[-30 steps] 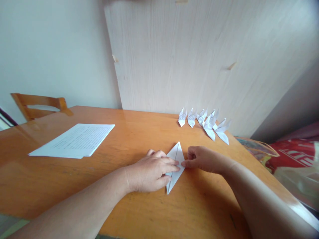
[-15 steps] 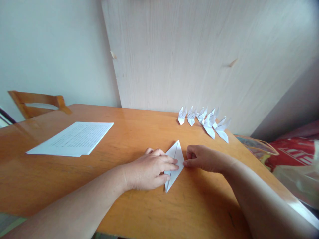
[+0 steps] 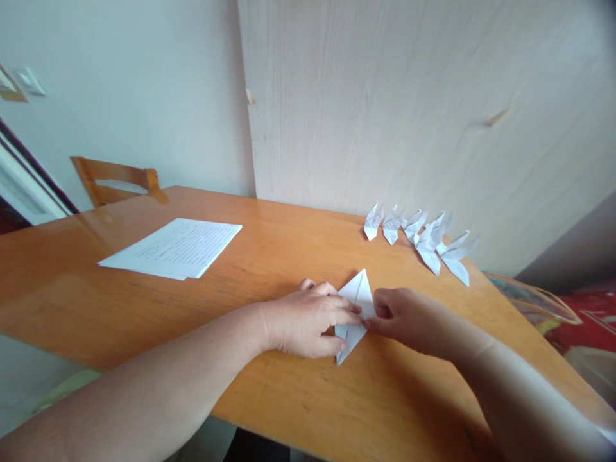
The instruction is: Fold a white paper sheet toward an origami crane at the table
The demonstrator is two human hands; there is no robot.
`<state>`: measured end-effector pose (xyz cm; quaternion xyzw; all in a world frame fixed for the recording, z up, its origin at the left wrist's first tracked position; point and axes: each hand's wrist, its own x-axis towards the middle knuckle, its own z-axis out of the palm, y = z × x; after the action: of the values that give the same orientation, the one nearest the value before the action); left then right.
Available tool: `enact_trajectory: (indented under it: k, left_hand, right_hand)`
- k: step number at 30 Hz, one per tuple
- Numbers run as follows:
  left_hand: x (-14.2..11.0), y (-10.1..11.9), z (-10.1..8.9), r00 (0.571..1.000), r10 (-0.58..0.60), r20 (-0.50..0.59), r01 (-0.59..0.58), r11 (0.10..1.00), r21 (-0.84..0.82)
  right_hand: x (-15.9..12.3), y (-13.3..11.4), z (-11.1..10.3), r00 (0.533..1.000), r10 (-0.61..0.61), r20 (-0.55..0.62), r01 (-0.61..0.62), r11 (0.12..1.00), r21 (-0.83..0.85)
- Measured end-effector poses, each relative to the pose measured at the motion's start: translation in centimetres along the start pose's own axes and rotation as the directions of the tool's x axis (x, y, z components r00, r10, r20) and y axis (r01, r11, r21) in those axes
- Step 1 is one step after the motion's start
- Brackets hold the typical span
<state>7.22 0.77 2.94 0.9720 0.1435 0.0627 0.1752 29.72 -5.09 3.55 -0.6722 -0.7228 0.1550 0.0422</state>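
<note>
A white sheet of paper folded into a narrow diamond [image 3: 362, 296] lies on the wooden table in front of me, with a crease line down its middle. My left hand [image 3: 315, 321] rests flat across its left side, fingers spread and pressing on the paper. At the diamond's right corner, my right hand [image 3: 402, 317] has its fingers curled and its thumb on the paper's edge, pinching it. The undersides of the right fingers are hidden.
Several folded white paper pieces [image 3: 427, 247] stand in a row at the table's back right. To the left lies a stack of printed sheets [image 3: 173, 247]. A wooden chair [image 3: 115, 172] is beyond the table [image 3: 289, 410]; a pale panel [image 3: 366, 109] rises behind it.
The view has swung to the left, so everything sits farther right. My right thumb has moved slightly inward over the diamond's right corner; my left hand still presses the paper.
</note>
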Motion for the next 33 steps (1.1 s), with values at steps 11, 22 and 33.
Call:
enact_trajectory:
  k: [11, 22, 33]
  left_hand:
    - [0.0, -0.2, 0.3, 1.0, -0.004, -0.007, 0.004, 1.0, -0.024]
    - [0.0, -0.1, 0.1, 1.0, 0.009, -0.01, -0.01, 0.998, -0.057]
    - [0.1, 0.2, -0.4, 1.0, 0.013, 0.021, -0.012, 0.998, -0.069]
  right_hand:
    - [-0.8, -1.1, 0.6, 0.998, -0.055, 0.044, 0.057, 0.998, -0.027]
    - [-1.5, -2.8, 0.6, 0.988, -0.119, 0.099, 0.113, 0.991, 0.068]
    - [-1.9, -4.1, 0.7, 0.982, -0.143, 0.12, 0.137, 0.989, 0.054]
